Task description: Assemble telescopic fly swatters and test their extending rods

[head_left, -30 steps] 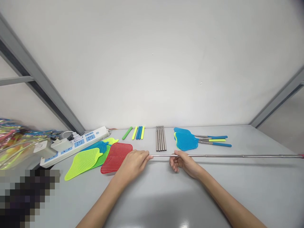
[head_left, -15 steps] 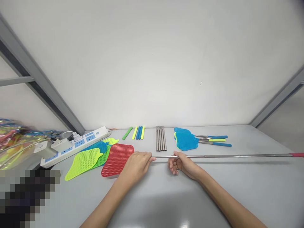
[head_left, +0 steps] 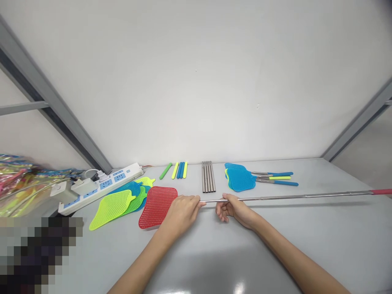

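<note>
Fly swatter, red, telescopic rod extended

Head view.
Item 1: red fly swatter, low in mid-scene above a grey tabletop point(head_left: 346, 232). Perforated red head point(head_left: 157, 206) at left; telescopic rod point(head_left: 294, 197), bright metal, running rightward; red grip point(head_left: 380, 192) cut off by the right edge. Meeting point of head and rod hidden under the left hand.
Left hand point(head_left: 183, 211): closed, knuckles up, fingertips pinched on the rod's thin end, covering one corner of the head.
Right hand point(head_left: 234, 210): half open, rod lightly between thumb and forefinger, remaining fingers loosely curled below.
Item 2: loose swatter heads point(head_left: 112, 206), yellow-green, blue and green, overlapping, lower ones partly hidden.
Item 3: five handle sleeves point(head_left: 180, 170), one green, two yellow, two blue, near the wall point(head_left: 199, 102).
Item 4: row of metal tubes point(head_left: 208, 177), side by side.
Item 5: stacked swatters point(head_left: 241, 179), blue uppermost, a yellow-green edge beneath, with two blue handles and one yellow.
Item 6: white power strip point(head_left: 119, 177), blue socket panels, adapters point(head_left: 84, 187) plugged in; markings too small to read.
Item 7: glossy plastic packages point(head_left: 24, 179), far left, cut off by the edge; printing illegible.
Item 8: dark object point(head_left: 27, 261), lower left corner, pixelated, unidentifiable.
</note>
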The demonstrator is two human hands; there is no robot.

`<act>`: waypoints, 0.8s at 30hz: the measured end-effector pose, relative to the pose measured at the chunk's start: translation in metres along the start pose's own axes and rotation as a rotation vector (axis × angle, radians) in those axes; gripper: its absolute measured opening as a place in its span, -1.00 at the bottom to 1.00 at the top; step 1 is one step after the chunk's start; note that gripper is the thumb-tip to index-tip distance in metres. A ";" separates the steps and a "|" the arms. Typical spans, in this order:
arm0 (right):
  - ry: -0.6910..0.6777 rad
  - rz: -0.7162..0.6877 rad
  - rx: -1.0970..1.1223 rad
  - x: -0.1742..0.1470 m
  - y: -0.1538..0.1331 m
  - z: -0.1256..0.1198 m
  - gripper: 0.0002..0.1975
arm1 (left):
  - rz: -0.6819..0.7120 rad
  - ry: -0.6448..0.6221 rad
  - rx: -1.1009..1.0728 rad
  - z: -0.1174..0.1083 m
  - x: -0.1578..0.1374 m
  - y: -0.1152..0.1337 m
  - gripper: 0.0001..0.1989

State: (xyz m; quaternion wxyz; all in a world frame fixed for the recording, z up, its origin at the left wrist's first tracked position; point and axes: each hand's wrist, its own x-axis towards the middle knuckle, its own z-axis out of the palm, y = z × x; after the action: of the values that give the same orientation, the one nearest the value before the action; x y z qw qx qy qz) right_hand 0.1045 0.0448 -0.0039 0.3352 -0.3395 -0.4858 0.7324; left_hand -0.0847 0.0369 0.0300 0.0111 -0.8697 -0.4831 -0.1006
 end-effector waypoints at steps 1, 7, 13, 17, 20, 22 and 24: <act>0.034 -0.006 -0.013 0.001 0.000 0.000 -0.51 | -0.005 0.003 -0.016 0.001 0.000 0.000 -0.63; 0.286 -0.088 -0.088 0.003 -0.001 -0.002 -0.58 | -0.033 -0.020 -0.143 0.001 0.000 -0.002 -0.59; 0.315 -0.193 0.012 0.000 -0.003 -0.006 -0.61 | -0.026 0.021 -0.156 -0.007 0.001 -0.005 -0.57; 0.300 -0.273 0.074 -0.001 -0.003 -0.011 -0.62 | -0.031 0.037 -0.151 -0.009 0.000 -0.009 -0.59; 0.321 -0.306 0.109 -0.001 -0.003 -0.014 -0.62 | -0.035 0.036 -0.149 -0.009 0.000 -0.011 -0.59; 0.330 -0.309 0.109 0.000 -0.003 -0.015 -0.60 | -0.037 0.039 -0.141 -0.009 0.000 -0.011 -0.59; 0.343 -0.298 0.090 0.001 -0.002 -0.016 -0.58 | -0.043 0.039 -0.130 -0.010 0.000 -0.011 -0.59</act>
State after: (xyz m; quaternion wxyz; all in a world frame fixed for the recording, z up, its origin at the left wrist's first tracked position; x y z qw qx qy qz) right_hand 0.1170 0.0540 -0.0065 0.5322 -0.3683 -0.4331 0.6273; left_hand -0.0956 0.0417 0.0387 -0.0384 -0.8559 -0.4937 -0.1489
